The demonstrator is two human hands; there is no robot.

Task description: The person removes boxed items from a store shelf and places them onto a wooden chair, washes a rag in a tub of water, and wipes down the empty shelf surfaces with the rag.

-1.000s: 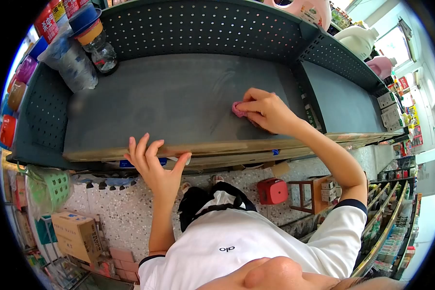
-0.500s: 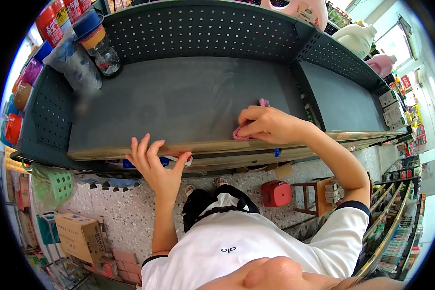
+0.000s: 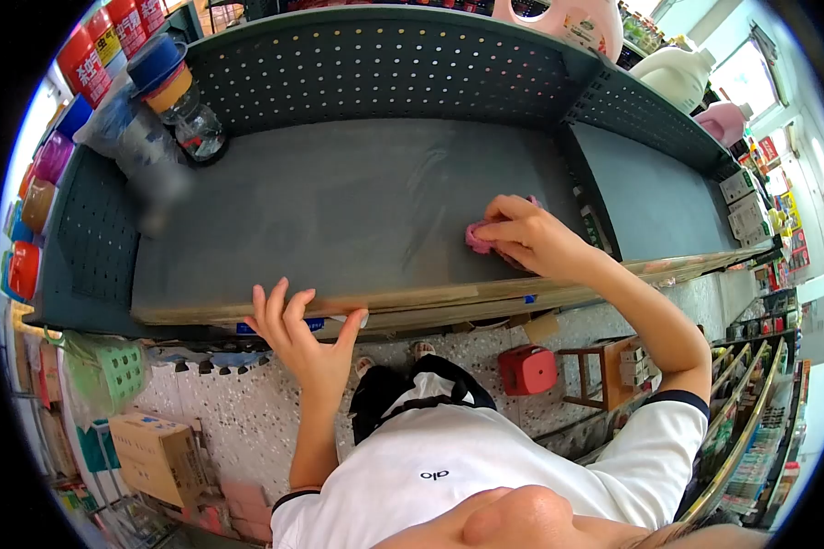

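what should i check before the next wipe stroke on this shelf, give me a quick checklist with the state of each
1. Pink cloth under the right hand: ok, fingers press it flat on the shelf.
2. Left hand braced on the shelf's front edge: ok, fingers rest on the lip.
3. Path to the left of the cloth free of items: ok, bare surface up to the far corner.
4. Bottles in the back left corner clear of the stroke: ok for now, they stand well apart from the cloth.
5. Shelf surface already clean: cannot tell, only faint streaks show.
6. Cloth damp or dry: cannot tell.
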